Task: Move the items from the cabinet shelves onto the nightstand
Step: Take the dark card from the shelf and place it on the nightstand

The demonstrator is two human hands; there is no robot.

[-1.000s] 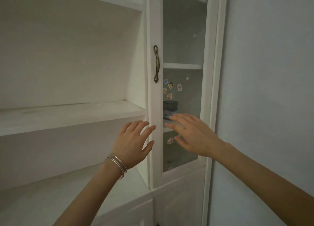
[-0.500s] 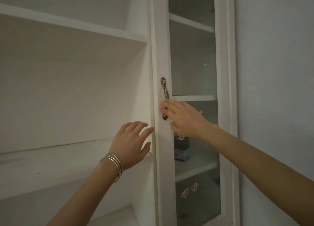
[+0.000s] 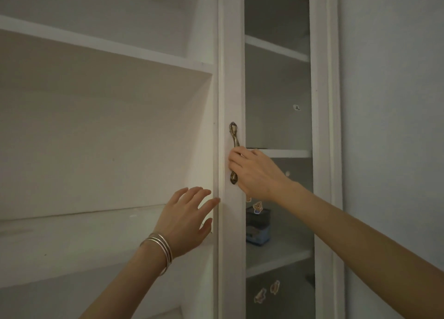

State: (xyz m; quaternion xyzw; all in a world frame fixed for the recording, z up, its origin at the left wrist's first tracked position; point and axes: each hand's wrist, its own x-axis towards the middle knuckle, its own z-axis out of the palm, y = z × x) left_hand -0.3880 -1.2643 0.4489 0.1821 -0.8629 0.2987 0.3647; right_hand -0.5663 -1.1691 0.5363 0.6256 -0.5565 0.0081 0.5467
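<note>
Ok, cabinet door (image 3: 231, 90) grab
R hand (image 3: 257, 172) curls round brass handle (image 3: 233, 134); L hand (image 3: 185, 220) spread, empty, just below-left of it.

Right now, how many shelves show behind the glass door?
3. The top shelf is near the door's upper end, the middle shelf is level with the right hand gripping the handle, and the lower shelf holds the box. More may sit below the frame.
</note>
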